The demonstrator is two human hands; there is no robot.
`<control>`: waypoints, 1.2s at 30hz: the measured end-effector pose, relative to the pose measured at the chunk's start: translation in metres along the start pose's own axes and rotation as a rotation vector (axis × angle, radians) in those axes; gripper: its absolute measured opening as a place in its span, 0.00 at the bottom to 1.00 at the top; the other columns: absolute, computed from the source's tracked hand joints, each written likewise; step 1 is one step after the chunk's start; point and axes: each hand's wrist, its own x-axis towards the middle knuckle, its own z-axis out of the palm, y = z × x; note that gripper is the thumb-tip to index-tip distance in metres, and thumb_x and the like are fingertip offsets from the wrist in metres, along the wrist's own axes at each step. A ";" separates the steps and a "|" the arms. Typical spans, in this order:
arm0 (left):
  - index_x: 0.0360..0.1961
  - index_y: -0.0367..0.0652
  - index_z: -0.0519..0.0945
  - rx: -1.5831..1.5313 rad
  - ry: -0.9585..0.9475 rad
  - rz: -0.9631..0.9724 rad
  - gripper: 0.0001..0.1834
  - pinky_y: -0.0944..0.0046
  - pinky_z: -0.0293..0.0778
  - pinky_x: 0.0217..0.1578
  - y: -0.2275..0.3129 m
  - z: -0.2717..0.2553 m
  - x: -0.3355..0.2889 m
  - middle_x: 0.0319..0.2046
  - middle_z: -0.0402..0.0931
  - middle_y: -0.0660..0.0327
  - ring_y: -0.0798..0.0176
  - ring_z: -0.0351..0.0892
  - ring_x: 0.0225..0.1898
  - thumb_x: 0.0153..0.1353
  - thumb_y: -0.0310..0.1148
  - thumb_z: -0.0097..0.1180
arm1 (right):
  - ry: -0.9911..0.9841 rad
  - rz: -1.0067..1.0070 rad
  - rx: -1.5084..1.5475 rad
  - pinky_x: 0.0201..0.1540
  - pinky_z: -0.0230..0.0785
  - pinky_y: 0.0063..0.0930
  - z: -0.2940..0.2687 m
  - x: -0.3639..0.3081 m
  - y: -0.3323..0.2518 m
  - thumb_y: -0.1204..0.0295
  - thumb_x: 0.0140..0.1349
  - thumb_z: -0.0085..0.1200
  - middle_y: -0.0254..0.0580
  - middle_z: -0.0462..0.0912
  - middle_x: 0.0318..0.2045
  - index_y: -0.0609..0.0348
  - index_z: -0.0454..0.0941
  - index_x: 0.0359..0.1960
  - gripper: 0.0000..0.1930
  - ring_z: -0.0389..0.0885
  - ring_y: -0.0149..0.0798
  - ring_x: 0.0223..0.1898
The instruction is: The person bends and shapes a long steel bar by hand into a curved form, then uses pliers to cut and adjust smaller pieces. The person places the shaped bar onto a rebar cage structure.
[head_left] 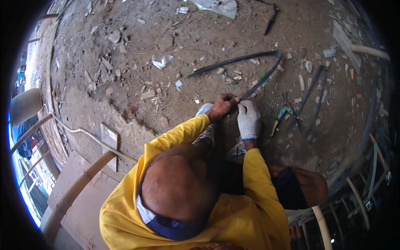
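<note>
A long flat black strip (233, 61) lies on the dirt ground ahead, folded back on itself in a sharp bend. One end of it reaches my hands. My bare left hand (223, 106) pinches this end between thumb and fingers. Close against it, my right hand (249, 116), in a white knitted glove, is closed on the same strip with its fingertips beside the left thumb. The exact tip of the strip is hidden by the fingers. To the right of my gloved hand lie pliers (280, 118) with teal and yellow-green handles.
A second folded dark strip (309, 92) lies beyond the pliers. Wood chips, stones and plastic scraps (162, 61) litter the ground. Bamboo poles (79, 187) and boards (110, 141) stand at the left. A dark stick-like thing (271, 21) lies at the far right.
</note>
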 end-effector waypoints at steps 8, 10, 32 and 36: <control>0.42 0.41 0.84 0.094 -0.041 0.014 0.17 0.68 0.72 0.34 0.001 0.001 -0.003 0.34 0.80 0.68 0.72 0.76 0.34 0.73 0.46 0.64 | -0.123 0.699 1.118 0.22 0.74 0.21 0.030 0.020 0.038 0.74 0.70 0.62 0.37 0.83 0.30 0.62 0.79 0.45 0.07 0.81 0.29 0.22; 0.42 0.42 0.83 0.074 -0.066 0.000 0.17 0.68 0.73 0.34 0.001 0.003 -0.004 0.34 0.81 0.68 0.72 0.76 0.34 0.74 0.47 0.63 | -0.247 0.645 1.096 0.22 0.74 0.21 0.027 0.025 0.047 0.72 0.70 0.64 0.37 0.84 0.28 0.62 0.80 0.45 0.08 0.82 0.29 0.22; 0.43 0.42 0.83 -0.137 -0.215 -0.179 0.18 0.70 0.71 0.32 0.014 -0.002 -0.003 0.33 0.80 0.68 0.73 0.73 0.30 0.73 0.48 0.65 | -0.281 0.513 -0.847 0.71 0.60 0.60 -0.100 0.065 0.135 0.49 0.42 0.80 0.48 0.70 0.74 0.48 0.51 0.82 0.66 0.69 0.53 0.73; 0.37 0.44 0.81 0.002 -0.166 -0.136 0.19 0.70 0.66 0.30 0.021 0.005 -0.005 0.30 0.77 0.69 0.73 0.70 0.28 0.69 0.49 0.70 | -0.209 0.468 -0.578 0.70 0.64 0.56 -0.109 0.065 0.142 0.52 0.46 0.77 0.52 0.76 0.68 0.54 0.59 0.79 0.58 0.74 0.53 0.69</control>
